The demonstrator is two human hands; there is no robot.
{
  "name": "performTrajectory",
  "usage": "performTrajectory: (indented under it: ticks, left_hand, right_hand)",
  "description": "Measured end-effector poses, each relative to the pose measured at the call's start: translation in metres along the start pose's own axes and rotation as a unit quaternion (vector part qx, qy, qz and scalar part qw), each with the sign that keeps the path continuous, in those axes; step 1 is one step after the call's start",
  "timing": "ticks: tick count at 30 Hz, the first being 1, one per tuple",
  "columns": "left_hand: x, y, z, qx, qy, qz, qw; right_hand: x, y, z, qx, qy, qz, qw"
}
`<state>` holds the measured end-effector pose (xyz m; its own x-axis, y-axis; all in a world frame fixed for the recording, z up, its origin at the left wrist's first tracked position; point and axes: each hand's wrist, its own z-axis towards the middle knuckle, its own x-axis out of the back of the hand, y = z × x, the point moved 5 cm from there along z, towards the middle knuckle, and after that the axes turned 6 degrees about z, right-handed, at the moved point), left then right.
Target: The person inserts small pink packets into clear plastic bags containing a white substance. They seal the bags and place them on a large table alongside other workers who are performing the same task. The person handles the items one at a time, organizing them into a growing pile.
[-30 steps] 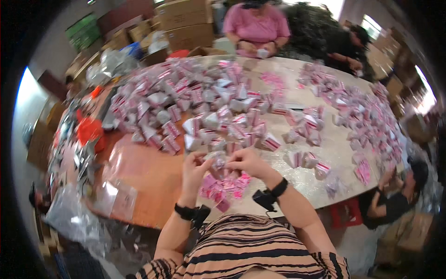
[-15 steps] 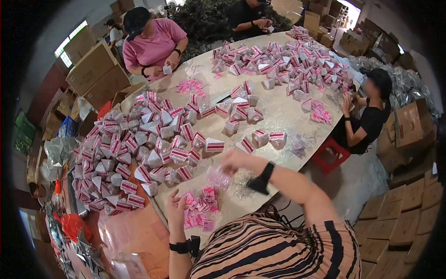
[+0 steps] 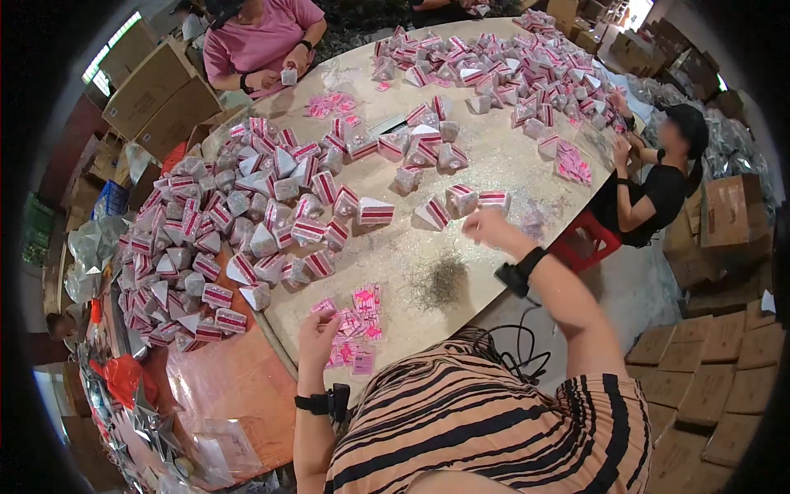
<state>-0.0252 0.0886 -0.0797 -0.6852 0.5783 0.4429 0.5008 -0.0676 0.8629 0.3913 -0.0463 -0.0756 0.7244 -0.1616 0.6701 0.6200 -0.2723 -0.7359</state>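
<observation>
Hands, two, bare, each wrist banded in black. Left hand [image 3: 317, 336]: at the left edge of a loose pile of pink printed packets [image 3: 366, 305] on the near side of the bench [image 3: 387, 276]; fingers bent, grasp cannot be told. Right hand [image 3: 491, 229]: over the bench, just on the near side of three wrapped wedges [image 3: 432, 214]; fingers bent, whether wide, narrow or holding anything cannot be told. Wedges, white with pink-red stripes: large heap [image 3: 216, 292] at left, smaller cluster [image 3: 424, 148] at centre, further heap [image 3: 485, 82] at far right. Tangle of fine glittering strands [image 3: 444, 280], between the two hands. Orange sheeting [image 3: 239, 366], near left. Co-worker in pink shirt [image 3: 263, 37], far left, holding one white piece [image 3: 289, 76]. Co-worker in black [image 3: 658, 193], right, beside red stool [image 3: 597, 239]. Brown cartons [image 3: 716, 354], stacked near right.
</observation>
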Motion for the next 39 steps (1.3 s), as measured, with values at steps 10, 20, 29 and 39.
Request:
performTrajectory:
  ticks: [10,20,29,39]
  left_hand:
    - [-0.007,0.007,-0.001,-0.02,-0.021,-0.008,1.0]
    - [-0.015,-0.004,0.004,-0.064,-0.007,0.169,0.984]
    - [-0.073,0.025,0.028,-0.268,-0.05,0.438,0.857]
    - [-0.083,0.007,0.041,-0.223,-0.088,0.416,0.877]
  right_hand:
    - [-0.095,0.038,-0.016,-0.109,0.074,-0.033,0.991]
    - [-0.082,0.007,-0.027,-0.008,0.076,-0.058,0.995]
    - [-0.084,-0.036,-0.039,0.109,0.081,-0.172,0.976]
    - [-0.066,-0.025,-0.024,-0.031,0.1,0.144,0.984]
